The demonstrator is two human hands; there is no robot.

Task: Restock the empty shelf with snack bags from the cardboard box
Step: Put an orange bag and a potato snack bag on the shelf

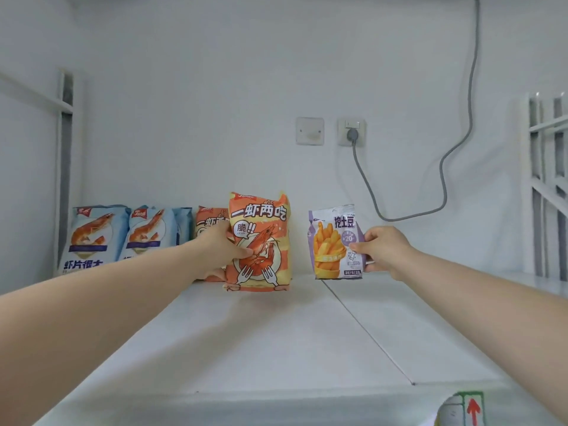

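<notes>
Shelf stocked from left: left hand curls round orange prawn bag, right hand pinches purple fries bag, both upright, labels forward, extending the row.

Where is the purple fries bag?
Head view, right of centre: small purple fries bag on the white shelf, held by the right hand, right of the orange shrimp bag.

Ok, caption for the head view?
Left hand grips an orange bag, right hand a purple bag, both upright at the shelf.
</notes>
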